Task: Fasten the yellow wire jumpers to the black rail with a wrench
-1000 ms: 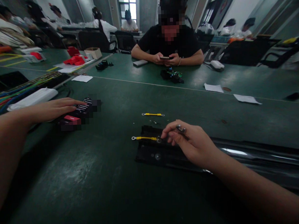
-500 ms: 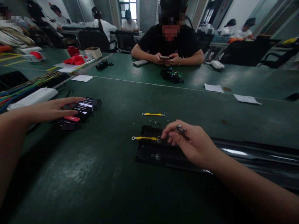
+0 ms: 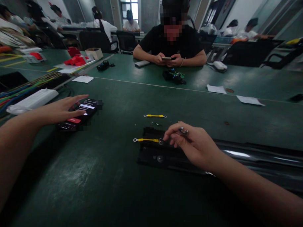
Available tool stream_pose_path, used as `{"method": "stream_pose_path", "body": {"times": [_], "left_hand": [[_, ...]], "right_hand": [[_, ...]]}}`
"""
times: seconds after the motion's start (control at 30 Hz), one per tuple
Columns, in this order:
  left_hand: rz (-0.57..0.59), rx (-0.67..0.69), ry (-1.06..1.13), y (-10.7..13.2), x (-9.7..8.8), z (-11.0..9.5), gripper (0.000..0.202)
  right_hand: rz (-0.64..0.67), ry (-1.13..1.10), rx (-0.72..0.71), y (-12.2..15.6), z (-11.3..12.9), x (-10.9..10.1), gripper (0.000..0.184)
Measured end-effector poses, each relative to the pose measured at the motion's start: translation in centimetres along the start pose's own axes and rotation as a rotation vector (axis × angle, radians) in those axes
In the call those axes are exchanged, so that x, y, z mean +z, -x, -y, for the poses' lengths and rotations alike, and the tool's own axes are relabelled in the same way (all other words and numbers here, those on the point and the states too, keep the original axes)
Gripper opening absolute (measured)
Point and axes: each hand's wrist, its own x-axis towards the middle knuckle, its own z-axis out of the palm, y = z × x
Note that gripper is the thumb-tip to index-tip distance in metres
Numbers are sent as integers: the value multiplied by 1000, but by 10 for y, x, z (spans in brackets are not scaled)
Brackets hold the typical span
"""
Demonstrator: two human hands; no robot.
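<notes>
My left hand [image 3: 59, 108] is open, fingers spread over a phone [image 3: 88, 107] lying on the green table. Its thumb is at the lit screen; whether it touches cannot be told. My right hand [image 3: 192, 142] is closed in a pinch on a small wrench [image 3: 184, 130], whose shiny open jaw sticks out above the fingers; the rest is mostly hidden. The fingertips are beside the right end of a yellow cable with ring terminals [image 3: 147, 140]. That end lies on a long black panel [image 3: 149, 156], at a round metal fastener [image 3: 160, 141]; its left end projects past the panel's edge.
Another yellow cable [image 3: 155, 116] and small bits [image 3: 156, 124] lie beyond the panel. A white wrapped bundle [image 3: 33, 101] and coloured wires [image 3: 7, 102] are at the left. Across the table, a person in black [image 3: 169, 50] holds a phone, behind a small circuit board [image 3: 175, 75].
My left hand has shifted slightly right, its fingers lifted and its thumb farther over the phone. The right hand and the yellow cable have stayed in place.
</notes>
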Motion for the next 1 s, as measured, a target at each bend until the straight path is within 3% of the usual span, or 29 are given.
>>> {"method": "stream_pose_path", "body": {"times": [0.2, 0.43, 0.7, 1.0], "left_hand": [[27, 20, 100, -1, 2, 2, 93], [35, -38, 126, -3, 2, 2, 87], [34, -21, 161, -5, 5, 9, 87], [26, -107, 164, -1, -3, 10, 81]], "right_hand": [[-9, -8, -21, -1, 2, 0, 14], [-125, 89, 7, -5, 4, 0, 14], [-42, 202, 118, -13, 3, 3, 16], [-86, -4, 115, -9, 0, 4, 16]]}}
